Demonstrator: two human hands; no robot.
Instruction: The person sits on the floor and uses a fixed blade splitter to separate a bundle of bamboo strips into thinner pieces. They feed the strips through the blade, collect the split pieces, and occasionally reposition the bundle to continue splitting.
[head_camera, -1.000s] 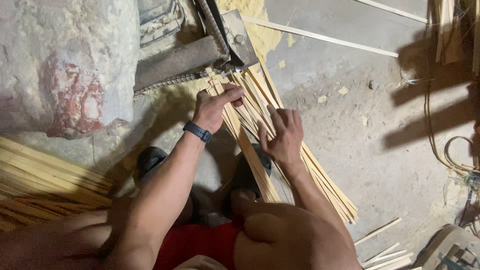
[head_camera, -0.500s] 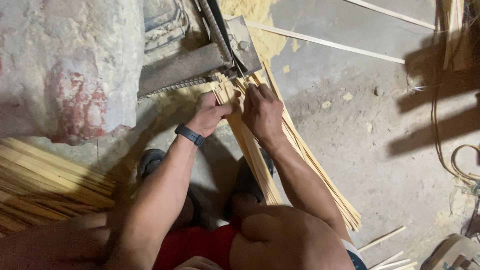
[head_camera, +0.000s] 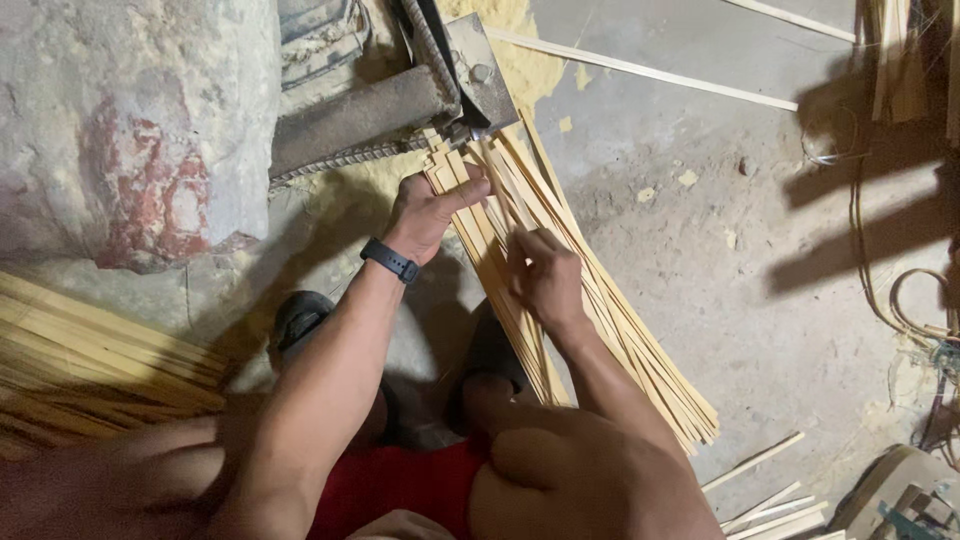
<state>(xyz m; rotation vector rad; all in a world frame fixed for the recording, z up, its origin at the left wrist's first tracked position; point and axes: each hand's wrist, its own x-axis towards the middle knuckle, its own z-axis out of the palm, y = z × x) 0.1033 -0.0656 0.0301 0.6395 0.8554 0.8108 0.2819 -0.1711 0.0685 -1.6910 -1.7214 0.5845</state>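
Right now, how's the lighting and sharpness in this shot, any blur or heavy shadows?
Head view: light is dim and warm; the left hand, right hand and bamboo strips are fairly sharp; hard dark shadows cross the floor at upper right; the knees at the bottom edge are soft and shaded.

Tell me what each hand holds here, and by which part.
The left hand grips the bamboo strips near their upper ends, by the metal machine. The right hand rests on the bundle's middle; a closed grip cannot be told.
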